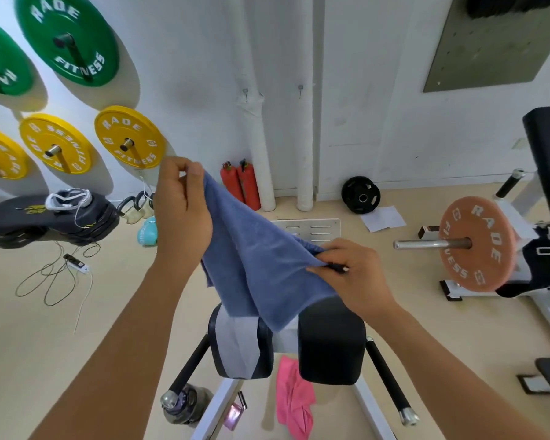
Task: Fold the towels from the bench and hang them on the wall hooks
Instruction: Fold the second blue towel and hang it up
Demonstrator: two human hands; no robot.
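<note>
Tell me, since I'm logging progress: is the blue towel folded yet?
Partly: the blue towel hangs doubled between left hand and right hand.

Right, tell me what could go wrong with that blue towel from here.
The left hand and right hand only pinch corners of the blue towel, so one may slip and undo the fold. Its hanging end could brush the grey towel off the bench pad.

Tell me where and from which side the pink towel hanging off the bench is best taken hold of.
Judging by its pose, best grip the pink towel at its top bunched edge, beside the right black pad, coming from above. It hangs down from there in loose folds, so a pinch at the top would likely lift it free. Both the left hand and right hand now hold the blue towel.
</note>
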